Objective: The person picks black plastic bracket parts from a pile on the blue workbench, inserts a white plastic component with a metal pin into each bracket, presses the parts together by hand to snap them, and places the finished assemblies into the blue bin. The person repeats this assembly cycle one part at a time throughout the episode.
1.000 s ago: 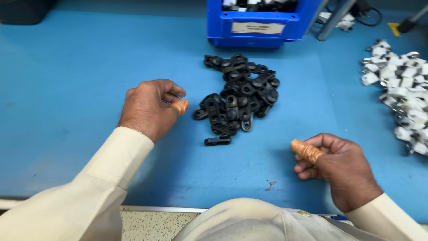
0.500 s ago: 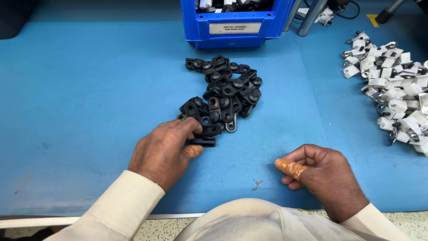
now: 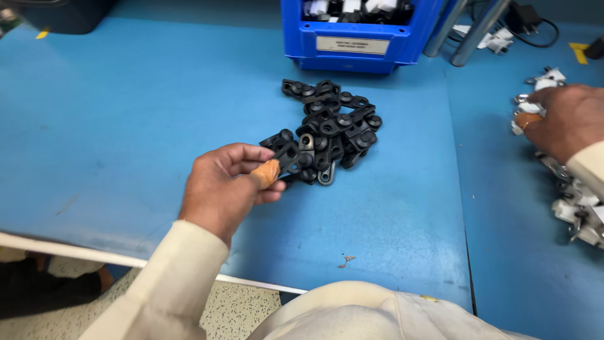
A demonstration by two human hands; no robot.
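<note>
— While the left hand (image 3: 226, 189) was at the near edge of the black pile (image 3: 327, 129), what was its grip doing?
— It was pinched on one black clip (image 3: 288, 156), which touched the pile on the blue tabletop (image 3: 126, 113).
— And the right hand (image 3: 563, 119)?
— It was far off, on the white parts (image 3: 576, 201). I could not tell if its grip was apart or together.
— What stood behind the pile?
— A blue bin (image 3: 352, 38).
</note>
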